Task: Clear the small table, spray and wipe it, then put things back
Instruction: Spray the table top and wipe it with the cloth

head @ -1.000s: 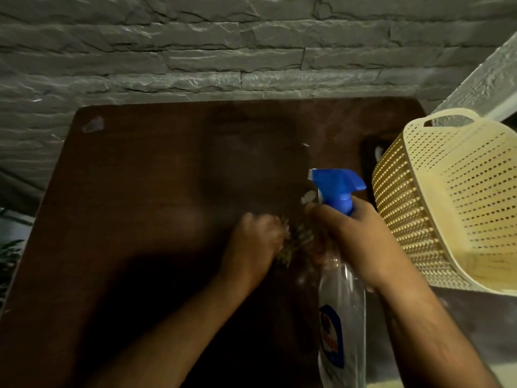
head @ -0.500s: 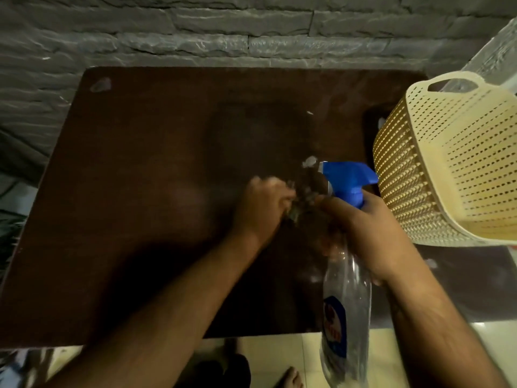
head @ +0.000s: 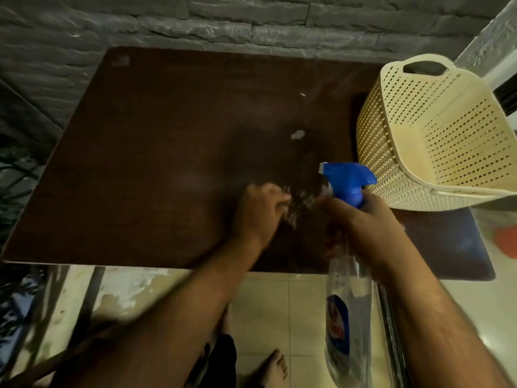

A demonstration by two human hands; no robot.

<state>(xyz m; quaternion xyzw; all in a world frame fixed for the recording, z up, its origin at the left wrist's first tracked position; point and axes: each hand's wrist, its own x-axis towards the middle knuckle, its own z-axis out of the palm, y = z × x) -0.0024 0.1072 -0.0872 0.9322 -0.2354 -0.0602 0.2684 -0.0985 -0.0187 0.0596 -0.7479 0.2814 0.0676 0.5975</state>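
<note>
The small dark brown table fills the middle of the view, with pale smears on its top. My right hand grips a clear spray bottle by the neck, just under its blue trigger head; the nozzle points left. My left hand is closed on a small blurred wad, perhaps a cloth, right beside the nozzle and low over the table's front part. What the wad is cannot be made out for sure.
A cream perforated plastic basket stands on the table's right end, close to my right hand. A grey stone wall runs behind the table. Below the front edge are pale floor tiles and a bare foot.
The view has tipped down and back, so the table's front edge and the floor now show. Both hands stay together near the nozzle, with the left hand shifting slightly beside it.
</note>
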